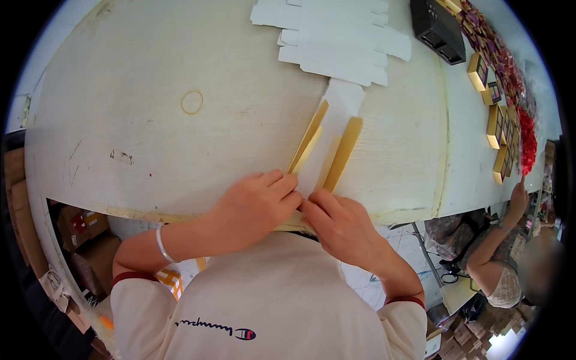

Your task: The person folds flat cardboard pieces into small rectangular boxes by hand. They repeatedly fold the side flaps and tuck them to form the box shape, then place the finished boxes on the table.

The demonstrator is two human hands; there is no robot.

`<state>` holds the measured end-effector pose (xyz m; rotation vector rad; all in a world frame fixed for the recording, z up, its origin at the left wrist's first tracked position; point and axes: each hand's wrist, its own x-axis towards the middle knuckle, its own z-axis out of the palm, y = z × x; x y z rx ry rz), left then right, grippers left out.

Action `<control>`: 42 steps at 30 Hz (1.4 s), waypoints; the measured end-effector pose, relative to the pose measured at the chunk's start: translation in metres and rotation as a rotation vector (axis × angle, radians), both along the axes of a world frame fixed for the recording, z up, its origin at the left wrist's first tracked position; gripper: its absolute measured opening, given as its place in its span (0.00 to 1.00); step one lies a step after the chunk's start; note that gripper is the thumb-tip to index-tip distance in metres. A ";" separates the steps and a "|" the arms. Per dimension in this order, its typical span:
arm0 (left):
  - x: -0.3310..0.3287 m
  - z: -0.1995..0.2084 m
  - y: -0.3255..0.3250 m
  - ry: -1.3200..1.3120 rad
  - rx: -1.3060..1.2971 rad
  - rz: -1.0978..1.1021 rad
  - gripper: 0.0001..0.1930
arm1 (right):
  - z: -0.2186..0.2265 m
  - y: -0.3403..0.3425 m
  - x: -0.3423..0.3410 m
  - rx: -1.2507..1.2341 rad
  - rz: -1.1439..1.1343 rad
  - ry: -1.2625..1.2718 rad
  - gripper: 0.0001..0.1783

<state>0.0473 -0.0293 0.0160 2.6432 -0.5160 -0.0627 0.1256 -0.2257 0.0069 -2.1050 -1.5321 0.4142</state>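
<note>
A long paperboard carton (313, 165), white inside, lies in front of me on the pale table with its two gold side walls folded up. My left hand (255, 201) is closed at its near end, thumb and fingers pinched on the left corner. On the right corner, my right hand (342, 227) pinches the same near end, and the two hands almost touch. My fingers hide the near end's flaps. Just beyond the carton's far end is a stack of flat white carton blanks (336, 42).
A rubber band (182, 102) lies on the table to the left. At the far right are a black tray (438, 30), several gold boxes (495, 126) and a red pile (527, 141). A co-worker's hand (518, 197) reaches there. Cardboard boxes (99, 258) stand below the table's left side.
</note>
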 end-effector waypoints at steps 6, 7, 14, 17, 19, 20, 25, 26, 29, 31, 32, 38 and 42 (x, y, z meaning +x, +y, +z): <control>0.020 0.026 0.032 -0.102 -0.140 -0.201 0.12 | 0.010 -0.019 0.049 0.126 -0.150 -0.356 0.21; 0.020 0.026 0.032 -0.146 -0.159 -0.181 0.12 | 0.004 -0.022 0.053 0.123 -0.136 -0.421 0.19; 0.054 0.015 0.003 -0.042 -0.072 0.219 0.08 | -0.003 -0.009 0.034 0.209 -0.020 -0.406 0.13; 0.069 -0.008 0.003 -0.064 0.089 0.109 0.07 | -0.011 -0.005 0.026 0.239 0.010 -0.331 0.12; 0.076 -0.009 0.001 -0.074 0.144 0.039 0.06 | -0.015 0.002 0.013 0.260 -0.030 -0.356 0.12; 0.080 -0.006 0.000 -0.092 0.158 -0.003 0.06 | -0.017 0.007 0.007 0.258 -0.044 -0.399 0.11; 0.088 0.000 0.004 -0.501 0.092 -0.035 0.10 | 0.000 0.016 0.003 0.269 -0.137 -0.174 0.13; 0.084 0.011 0.010 -0.523 0.087 0.003 0.12 | 0.004 0.009 0.010 0.348 -0.164 -0.178 0.16; 0.051 0.036 0.026 -0.425 0.066 0.077 0.16 | 0.010 -0.022 0.037 0.370 -0.193 -0.321 0.29; 0.027 0.042 0.024 -0.308 0.043 0.088 0.16 | 0.015 -0.023 0.047 0.182 -0.080 -0.337 0.29; 0.017 0.038 0.019 -0.242 0.020 0.077 0.16 | 0.014 -0.020 0.053 0.138 0.004 -0.331 0.29; -0.007 -0.006 0.007 -0.231 -0.137 0.059 0.18 | 0.010 0.000 0.068 0.119 0.250 -0.259 0.15; 0.005 -0.007 0.018 -0.205 -0.234 0.018 0.19 | -0.004 0.001 0.059 0.176 0.126 -0.052 0.13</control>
